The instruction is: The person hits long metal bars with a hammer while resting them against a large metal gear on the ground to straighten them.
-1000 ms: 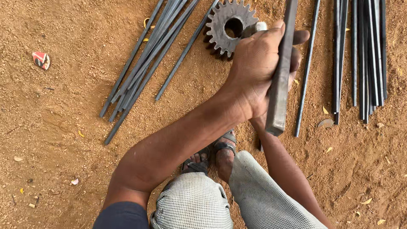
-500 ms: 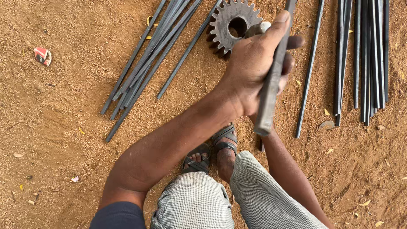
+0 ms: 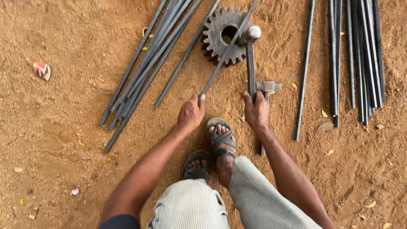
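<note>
Grey checked trousers [image 3: 237, 199] and two sandalled feet [image 3: 220, 138] fill the near edge, planted on the reddish dirt ground [image 3: 63, 140]. Just beyond them, the left hand [image 3: 190, 113] has its grip closed around the near end of a thin steel rod [image 3: 227, 50], which slants up and away across a toothed gear wheel [image 3: 224, 36] lying flat on the dirt. The right hand [image 3: 256, 112] is clamped on the shaft of an upright metal bending tool [image 3: 251, 63], whose round head touches the rod at the gear's rim. A loose fan of rods [image 3: 148, 59] lies to the left, and a straighter row of rods [image 3: 360, 55] to the right.
</note>
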